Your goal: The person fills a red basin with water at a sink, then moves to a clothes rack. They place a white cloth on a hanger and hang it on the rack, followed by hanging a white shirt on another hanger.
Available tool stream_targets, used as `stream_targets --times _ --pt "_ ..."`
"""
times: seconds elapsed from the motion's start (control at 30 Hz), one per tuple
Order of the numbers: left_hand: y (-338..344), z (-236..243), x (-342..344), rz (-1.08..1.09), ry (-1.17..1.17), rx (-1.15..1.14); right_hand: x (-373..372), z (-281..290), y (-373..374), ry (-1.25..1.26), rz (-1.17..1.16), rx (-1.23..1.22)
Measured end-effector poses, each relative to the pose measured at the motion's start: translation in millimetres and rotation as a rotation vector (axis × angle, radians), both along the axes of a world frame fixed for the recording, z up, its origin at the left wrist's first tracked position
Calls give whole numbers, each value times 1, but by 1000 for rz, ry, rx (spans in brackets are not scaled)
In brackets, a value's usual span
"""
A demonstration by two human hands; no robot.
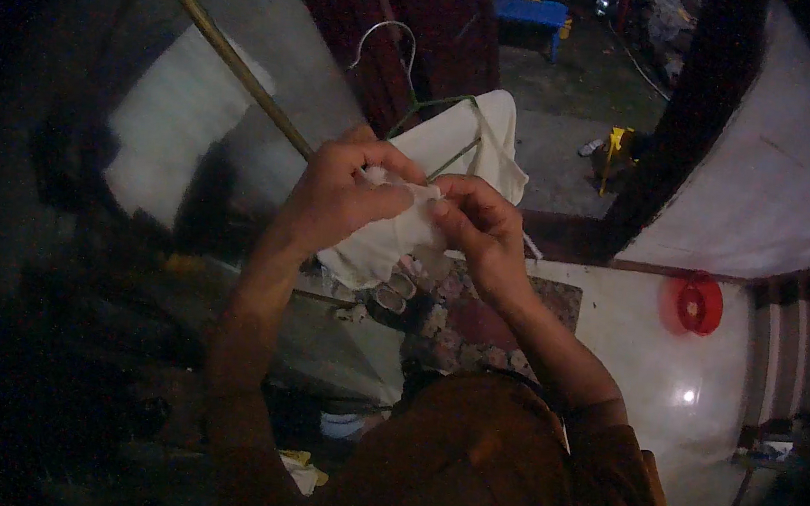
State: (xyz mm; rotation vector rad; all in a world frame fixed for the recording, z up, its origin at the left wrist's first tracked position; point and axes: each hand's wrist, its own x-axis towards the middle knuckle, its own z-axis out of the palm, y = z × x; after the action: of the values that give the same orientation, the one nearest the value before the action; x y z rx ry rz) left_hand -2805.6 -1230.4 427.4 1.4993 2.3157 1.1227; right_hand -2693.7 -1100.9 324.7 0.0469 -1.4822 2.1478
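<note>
A cream cloth garment [495, 146] hangs over a green wire hanger with a silver hook [403, 27], held out in front of my body. My left hand [343, 191] is closed on the cloth at the middle, its fingers curled over the top edge and thumb pressed across it. Just right of it, my right hand [478, 230] pinches the same edge between thumb and fingers. Part of the hanger's lower frame is hidden behind the cloth and my hands.
A brass-coloured pole [220, 41] slants down from the upper left. Beyond the doorway are a blue bench [528, 13] and a yellow object [614, 153]. A red basin [709, 305] is on the pale floor at right. Shoes [392, 295] and a patterned mat [549, 307] lie below.
</note>
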Motion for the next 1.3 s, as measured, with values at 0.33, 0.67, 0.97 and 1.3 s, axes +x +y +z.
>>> stream_targets --times 0.33,0.67,0.97,1.3 --pt "-41 35 9 108 85 -6 17 11 16 204 -749 653" --pt "-37 44 9 61 -114 4 15 -6 45 -395 -395 617" --pt "-38 42 12 81 -224 -12 32 45 11 40 84 487" --pt "-25 48 30 103 32 -86 30 80 35 341 -735 1175"
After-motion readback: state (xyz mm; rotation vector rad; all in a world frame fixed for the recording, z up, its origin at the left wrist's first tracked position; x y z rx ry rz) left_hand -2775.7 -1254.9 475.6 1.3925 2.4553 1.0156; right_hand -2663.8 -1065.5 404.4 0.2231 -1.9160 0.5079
